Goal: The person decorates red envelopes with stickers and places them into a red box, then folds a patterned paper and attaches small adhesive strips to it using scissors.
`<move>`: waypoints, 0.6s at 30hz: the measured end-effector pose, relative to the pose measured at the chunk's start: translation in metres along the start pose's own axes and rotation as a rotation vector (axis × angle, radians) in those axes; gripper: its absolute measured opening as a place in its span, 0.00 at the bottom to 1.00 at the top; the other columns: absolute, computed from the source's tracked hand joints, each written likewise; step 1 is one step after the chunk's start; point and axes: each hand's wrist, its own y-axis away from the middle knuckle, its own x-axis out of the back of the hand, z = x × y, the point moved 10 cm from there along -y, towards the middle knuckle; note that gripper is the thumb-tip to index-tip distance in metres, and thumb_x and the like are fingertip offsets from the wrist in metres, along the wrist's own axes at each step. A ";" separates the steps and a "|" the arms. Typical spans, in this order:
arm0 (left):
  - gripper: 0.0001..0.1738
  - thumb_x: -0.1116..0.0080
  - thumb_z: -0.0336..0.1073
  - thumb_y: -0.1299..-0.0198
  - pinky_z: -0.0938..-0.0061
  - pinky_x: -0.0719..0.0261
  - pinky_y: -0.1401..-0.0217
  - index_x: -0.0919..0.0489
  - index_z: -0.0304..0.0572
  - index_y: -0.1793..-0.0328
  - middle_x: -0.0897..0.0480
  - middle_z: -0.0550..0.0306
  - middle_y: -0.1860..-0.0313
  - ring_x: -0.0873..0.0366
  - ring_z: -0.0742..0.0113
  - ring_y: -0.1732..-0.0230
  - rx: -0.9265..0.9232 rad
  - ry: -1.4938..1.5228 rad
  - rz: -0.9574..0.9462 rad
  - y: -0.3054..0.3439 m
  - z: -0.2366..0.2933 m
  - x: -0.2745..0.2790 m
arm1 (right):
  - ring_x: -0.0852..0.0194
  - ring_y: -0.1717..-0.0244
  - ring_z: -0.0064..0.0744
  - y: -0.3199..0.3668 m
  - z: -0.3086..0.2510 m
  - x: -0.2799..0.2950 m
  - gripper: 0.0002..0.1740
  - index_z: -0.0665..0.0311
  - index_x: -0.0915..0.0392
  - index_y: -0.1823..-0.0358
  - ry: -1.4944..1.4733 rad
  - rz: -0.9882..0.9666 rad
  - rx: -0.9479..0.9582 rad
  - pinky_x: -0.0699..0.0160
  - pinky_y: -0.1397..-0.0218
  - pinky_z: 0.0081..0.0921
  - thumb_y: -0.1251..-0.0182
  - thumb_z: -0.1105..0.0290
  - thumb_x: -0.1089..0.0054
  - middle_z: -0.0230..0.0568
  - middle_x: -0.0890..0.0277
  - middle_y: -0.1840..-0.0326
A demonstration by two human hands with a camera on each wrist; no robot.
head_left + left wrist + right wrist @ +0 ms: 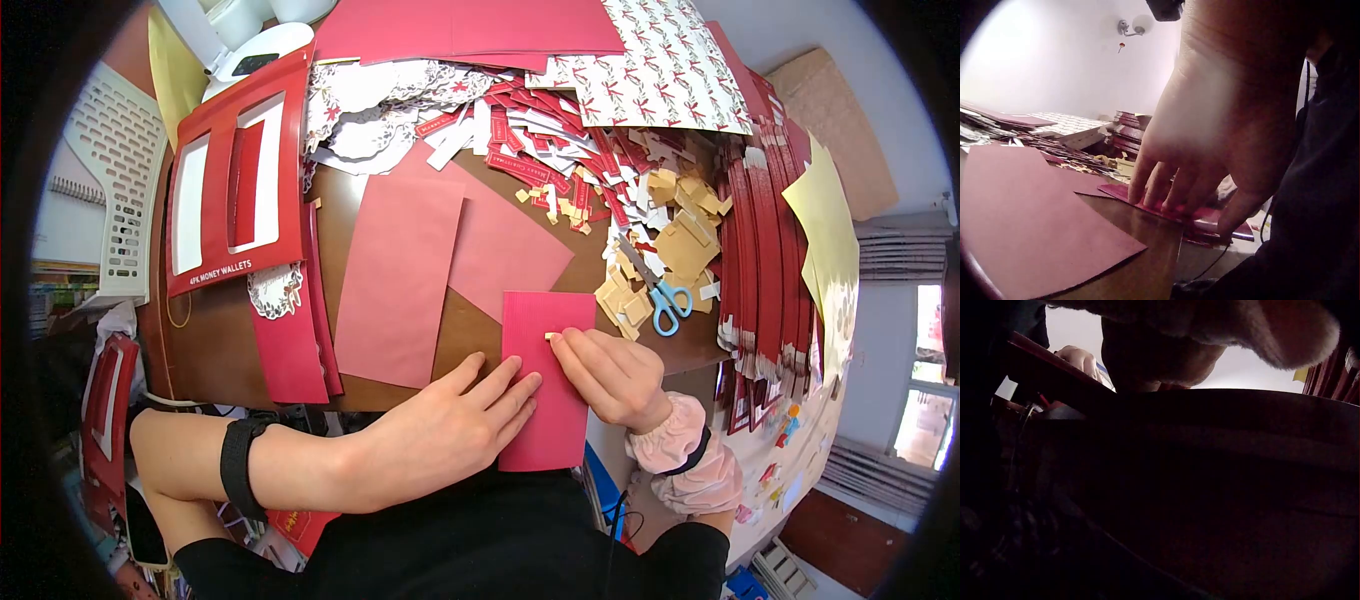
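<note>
A red folded card or wallet [548,440] lies at the table's front edge, close to the person's body. My left hand [445,425] rests on its left side with fingers spread and nearly straight; the left wrist view shows the same hand [1210,137] pressing down from above. Over the card's upper part, my right hand [612,378] pinches a small pale yellow piece [549,336] between thumb and fingertips. The right wrist view is mostly dark, with a fluffy sleeve cuff [1291,334] across its top.
Pink paper sheets [400,280] lie left of the card. Blue-handled scissors [668,300] rest among tan pieces [685,240] on the right. Printed paper strips [530,170] pile up behind. Red stacks [755,250] stand at the right edge, a money wallets pack [215,250] at the left.
</note>
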 end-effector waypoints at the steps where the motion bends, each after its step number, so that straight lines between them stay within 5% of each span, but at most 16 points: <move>1: 0.27 0.49 0.37 0.37 0.55 0.34 0.25 0.25 0.33 0.32 0.29 0.44 0.27 0.33 0.49 0.26 0.000 0.004 -0.001 0.000 0.000 0.000 | 0.17 0.55 0.32 0.000 0.000 0.000 0.21 0.69 0.16 0.54 0.000 0.005 0.001 0.16 0.57 0.22 0.52 0.72 0.40 0.41 0.18 0.54; 18: 0.29 0.48 0.38 0.38 0.55 0.33 0.26 0.26 0.32 0.31 0.29 0.45 0.27 0.33 0.49 0.26 0.002 -0.015 -0.011 -0.001 0.001 0.000 | 0.18 0.55 0.31 0.000 -0.003 -0.003 0.18 0.69 0.16 0.56 0.039 -0.013 0.024 0.18 0.59 0.20 0.48 0.72 0.40 0.41 0.18 0.55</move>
